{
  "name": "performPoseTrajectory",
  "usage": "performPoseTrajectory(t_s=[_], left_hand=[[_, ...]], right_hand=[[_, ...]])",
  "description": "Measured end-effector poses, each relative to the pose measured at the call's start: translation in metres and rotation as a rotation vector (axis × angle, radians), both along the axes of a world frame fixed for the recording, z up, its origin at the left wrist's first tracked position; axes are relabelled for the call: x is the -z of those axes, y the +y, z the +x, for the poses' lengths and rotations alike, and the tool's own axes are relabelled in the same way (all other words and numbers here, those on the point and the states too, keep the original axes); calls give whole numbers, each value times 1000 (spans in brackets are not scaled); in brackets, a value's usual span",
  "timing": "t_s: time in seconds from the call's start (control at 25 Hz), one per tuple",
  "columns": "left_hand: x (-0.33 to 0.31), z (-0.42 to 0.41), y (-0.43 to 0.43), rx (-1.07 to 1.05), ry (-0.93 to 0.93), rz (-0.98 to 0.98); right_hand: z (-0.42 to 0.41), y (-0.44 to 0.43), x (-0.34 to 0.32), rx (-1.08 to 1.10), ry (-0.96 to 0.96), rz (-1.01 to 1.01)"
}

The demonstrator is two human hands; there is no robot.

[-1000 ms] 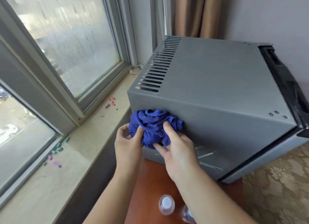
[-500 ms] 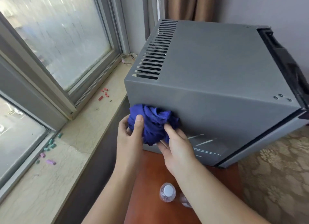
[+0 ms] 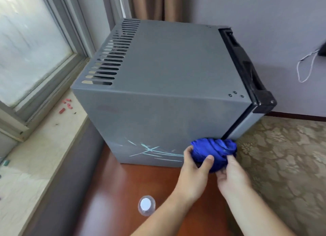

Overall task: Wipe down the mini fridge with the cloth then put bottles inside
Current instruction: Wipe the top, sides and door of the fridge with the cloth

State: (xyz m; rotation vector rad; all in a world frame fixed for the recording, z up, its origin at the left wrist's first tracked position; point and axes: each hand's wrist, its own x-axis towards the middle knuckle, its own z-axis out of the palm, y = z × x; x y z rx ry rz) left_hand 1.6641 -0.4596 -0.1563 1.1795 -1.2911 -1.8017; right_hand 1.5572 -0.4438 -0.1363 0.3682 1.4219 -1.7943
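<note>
A: Whereabouts of the cloth [image 3: 213,152] right now?

B: Low on the near side wall of the mini fridge [image 3: 167,77], at the bottom front corner, touching the door seam; bunched into a ball, not opened flat.

A: And the grip?

B: Left hand [image 3: 194,181] and right hand [image 3: 232,179] both on it; fingers [image 3: 209,160] curled in and pinching the wad from below and from either side; none spread.

A: Worst to fear from here?

B: Probably sliding off that corner; with hardly any panel beyond it, likely to overshoot past the edge of the surface [image 3: 114,191] and out over the carpet [image 3: 282,156]; could drop the cloth there.

A: Anything else?

B: Pale streaks [image 3: 150,151] just to the left of the wad, uncovered at present; easy to miss with so small a ball; better opened out for broader contact. Impossible to tell whether chalk or scratches; if scratches, no use rubbing.

A: And the bottle [image 3: 146,205]?

B: Upright on the surface, well apart from the fridge, near the left forearm; prone to tipping under a careless elbow; might then roll off the edge.

A: The door?

B: Shut, with black trim [image 3: 247,68] along its top; could snag the cloth in the seam; hard sideways pushing might also shift the fridge toward the windowsill [image 3: 44,156].
</note>
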Motion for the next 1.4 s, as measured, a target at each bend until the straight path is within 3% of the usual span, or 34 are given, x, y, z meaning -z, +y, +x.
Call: performPoseTrajectory(t_s=[0.16,0.48,0.68,0.76,0.84,1.04,1.2,1.4], left_hand=[[5,-19,-1,30,-14,107],[26,40,-29,-217,-26,227],[30,123,-57,-510,-26,226],[26,160,-70,-622,0,221],[21,192,-81,-723,24,186],[-15,241,-95,-831,53,-68],[-40,236,-96,-765,-31,-214],[-25,199,-76,-826,-80,-193]], right_hand=[[-22,6,6,-15,-21,29],[45,-30,30,-93,-67,88],[127,-64,33,-287,-223,74],[161,-80,28,-469,-261,52],[198,-95,18,-603,-277,64],[256,-115,-7,-608,-339,-67],[241,-105,-23,-615,-327,-146],[191,-83,-24,-606,-298,-134]])
